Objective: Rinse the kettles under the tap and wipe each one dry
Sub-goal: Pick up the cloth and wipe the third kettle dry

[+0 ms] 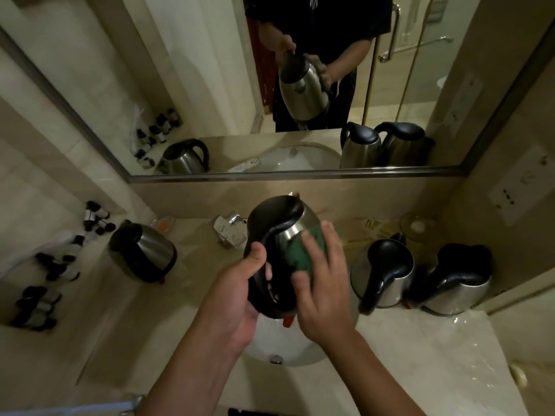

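Held stainless-steel kettle with black lid and handle is up in the air over the white round basin, at the middle of the worktop's front edge. Long axis tilted: lid and spout point away toward the mirror, base with the red tab toward the person.

Left hand is wrapped round the black handle, thumb on top — firm grasp, carrying the weight. Right hand lies fingers-flat on the steel side, pressing a green cloth against the body; fingers are extended, not curled.

Key relation: the cloth sits on the kettle's right flank, handle on the left, so the right hand is the only one that reaches the wall. My read: wiping step, and the far side needs the left wrist to rotate the kettle.

Three more steel kettles on the worktop: one by the left edge, two side by side near the right back corner. Chrome tap sits behind the basin. Small dark-capped bottles line the left ledge.

Risk: wet steel, one-handed hold.
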`<state>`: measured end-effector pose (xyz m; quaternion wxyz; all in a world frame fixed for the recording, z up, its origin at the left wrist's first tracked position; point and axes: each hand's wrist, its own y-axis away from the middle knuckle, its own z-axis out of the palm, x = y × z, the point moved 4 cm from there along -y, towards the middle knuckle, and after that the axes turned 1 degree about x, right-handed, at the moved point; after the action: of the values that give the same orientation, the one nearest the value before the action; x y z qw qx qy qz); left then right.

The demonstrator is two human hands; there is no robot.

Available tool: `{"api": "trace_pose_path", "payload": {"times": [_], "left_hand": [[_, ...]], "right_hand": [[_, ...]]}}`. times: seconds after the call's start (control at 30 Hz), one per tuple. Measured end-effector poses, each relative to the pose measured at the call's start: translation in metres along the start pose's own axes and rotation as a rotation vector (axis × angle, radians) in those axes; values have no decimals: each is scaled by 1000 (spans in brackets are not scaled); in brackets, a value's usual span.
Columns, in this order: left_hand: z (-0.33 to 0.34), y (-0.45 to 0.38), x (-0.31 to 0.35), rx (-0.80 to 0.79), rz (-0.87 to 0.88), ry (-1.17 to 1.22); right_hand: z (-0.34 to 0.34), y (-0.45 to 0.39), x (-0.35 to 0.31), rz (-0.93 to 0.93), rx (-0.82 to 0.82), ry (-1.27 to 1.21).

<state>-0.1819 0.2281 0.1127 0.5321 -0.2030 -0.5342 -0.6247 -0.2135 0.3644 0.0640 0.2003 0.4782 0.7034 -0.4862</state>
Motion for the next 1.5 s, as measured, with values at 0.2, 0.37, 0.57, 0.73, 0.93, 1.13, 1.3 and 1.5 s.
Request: {"api": "trace_pose_path", "payload": {"times": [0.2, 0.37, 0.57, 0.73, 0.93, 1.13, 1.3, 1.5], "left_hand": [[4, 1, 1, 18, 29, -128], [10, 4, 13, -4, -37, 142], [4, 3, 21, -12, 48, 115], [-8, 5, 27, -41, 70, 10], [-6, 13, 33, -273, 78, -115], [3, 2, 25, -192, -22, 48], [8, -10, 20, -80, 15, 52], [0, -15, 23, 58, 179, 29]], "right_hand": [[-4, -72, -23, 386, 9, -181], [7, -37, -40, -233, -124, 263], [13, 21, 15, -163, -47, 139], [5, -15, 40, 547, -77, -540], [-5, -47, 72, 1023, -266, -1174], [21, -17, 59, 1323, -107, -1743], [43, 1, 25, 1089, -173, -1796], [35, 30, 18, 1567, 49, -1891]]}}
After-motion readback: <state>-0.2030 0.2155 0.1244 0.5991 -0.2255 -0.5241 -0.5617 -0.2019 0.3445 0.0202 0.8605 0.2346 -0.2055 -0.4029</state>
